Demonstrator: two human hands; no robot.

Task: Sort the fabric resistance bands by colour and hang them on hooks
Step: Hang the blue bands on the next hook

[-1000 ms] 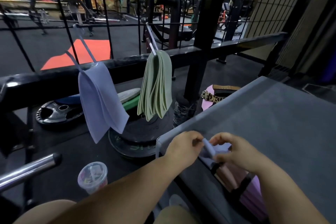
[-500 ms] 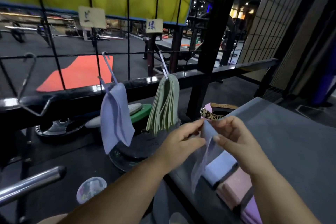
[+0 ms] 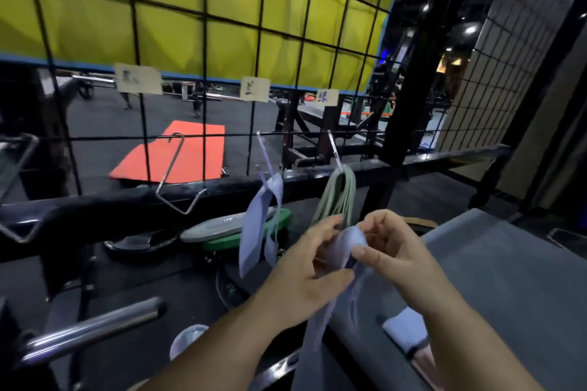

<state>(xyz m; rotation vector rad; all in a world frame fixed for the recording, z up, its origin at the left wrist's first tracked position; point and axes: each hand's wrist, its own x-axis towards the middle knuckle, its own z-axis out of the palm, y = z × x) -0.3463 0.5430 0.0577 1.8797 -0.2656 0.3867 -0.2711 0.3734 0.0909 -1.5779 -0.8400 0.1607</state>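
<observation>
Going by the head view, the sort is partly done. A bunch of green bands (image 3: 340, 197) hangs on the right-hand hook and one hung lavender band (image 3: 254, 232) drapes from the lavender hook (image 3: 264, 152) just beside it, while the empty hook (image 3: 178, 174) further left carries nothing. Both hands are closed on a held lavender band (image 3: 347, 243), raised near the green bunch. The left hand (image 3: 305, 273) pinches its side and the right hand (image 3: 397, 257) nips its top loop, and the tail trails down past the grey table (image 3: 508, 279) edge. Folded bands (image 3: 405, 330), pale and pink, lie on that table, so I judge more hanging is left. The space between hands and hook looks open. The wire grid (image 3: 206, 41) and black rail (image 3: 127, 203) close it behind, with weight plates (image 3: 222, 227) below.
</observation>
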